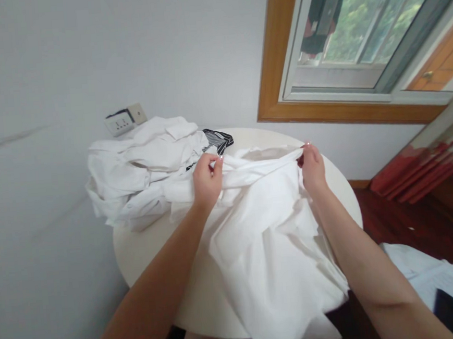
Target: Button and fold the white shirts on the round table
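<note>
Gripping the white garment [270,228], my left hand [207,179] and right hand [311,168] pinch its top edge. That edge runs left-right; the cloth hangs toward me over the round table [138,249].

The one camera rides on my head, looking forward and down along my forearms, which come in from the bottom edge. It sits close: my left hand [207,181] and right hand [313,169] land just above centre, the cloth [267,239] they pinch fills the lower middle, and the table [146,249] spreads under it. The frame is tilted, with wall [65,62] across the upper left, window [357,34] slanting in the upper right, floor [403,218] at right.
</note>
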Demonstrator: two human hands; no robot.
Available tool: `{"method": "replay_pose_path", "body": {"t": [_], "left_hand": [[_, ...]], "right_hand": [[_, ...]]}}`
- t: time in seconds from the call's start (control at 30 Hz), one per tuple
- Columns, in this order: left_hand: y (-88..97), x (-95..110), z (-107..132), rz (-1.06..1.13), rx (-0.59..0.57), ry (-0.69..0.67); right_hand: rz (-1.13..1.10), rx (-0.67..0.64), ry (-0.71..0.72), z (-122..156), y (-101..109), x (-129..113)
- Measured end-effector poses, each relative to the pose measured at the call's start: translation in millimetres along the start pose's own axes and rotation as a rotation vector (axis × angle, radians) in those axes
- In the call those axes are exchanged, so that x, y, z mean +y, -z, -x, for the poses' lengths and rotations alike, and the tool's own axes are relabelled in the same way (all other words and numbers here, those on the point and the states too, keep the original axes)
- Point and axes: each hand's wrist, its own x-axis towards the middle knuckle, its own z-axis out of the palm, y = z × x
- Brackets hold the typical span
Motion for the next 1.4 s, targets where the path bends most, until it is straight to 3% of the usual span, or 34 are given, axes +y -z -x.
{"method": "replay_pose_path", "body": {"t": [0.07, 0.17, 0.23, 0.33, 0.47, 0.57, 0.63, 0.73, 0.87, 1.0, 1.13, 1.2, 1.3, 1.4], "left_hand": [[12.1, 5, -13, -0.038, 0.065, -0.008], [23.3, 9, -31, -0.121, 0.063, -0.053], [23.4, 7, -42, -0.195, 0.002, -0.092], [14.3, 4, -48, -0.334, -0.174, -0.133], [-3.1, 19, -30, -0.532, -0.336, -0.190], [-15.0, 35, -7, -0.542, -0.453, -0.246], [-21.7, 38, 7, -0.482, -0.583, -0.200], [-28.3, 27, 19, -0.374, -0.687, -0.051], [-29.8, 10, 20, -0.116, -0.639, 0.023], [-27.8, -2, 16, 0.020, -0.663, 0.147], [-28.8, -19, 21, 0.063, -0.808, 0.244], [-30.6, -27, 24, 0.099, -0.873, 0.244], [-33.0, -34, 27, 0.051, -0.880, 0.190], [-33.2, -34, 25, -0.012, -0.878, 0.121]], "right_hand": [[0.080, 0.035, 0.121, -8, 8, -16], [0.276, 0.011, 0.250, -16, 14, -35], [0.439, -0.011, 0.273, -17, 12, -41], [0.705, -0.092, 0.197, -14, 2, -37], [0.901, -0.264, 0.075, 0, -19, -21], [0.983, -0.361, 0.123, 13, -30, -12], [1.028, -0.401, 0.192, 21, -33, -11], [1.012, -0.483, 0.300, 29, -35, -14], [0.787, -0.669, 0.344, 39, -38, -18], [0.454, -0.772, 0.243, 41, -40, -15], [0.274, -0.914, 0.069, 36, -32, -13], [0.248, -1.113, -0.087, 33, -23, -14], [0.296, -1.362, -0.247, 30, -14, -11], [0.357, -1.362, -0.229, 30, -15, -2]]}}
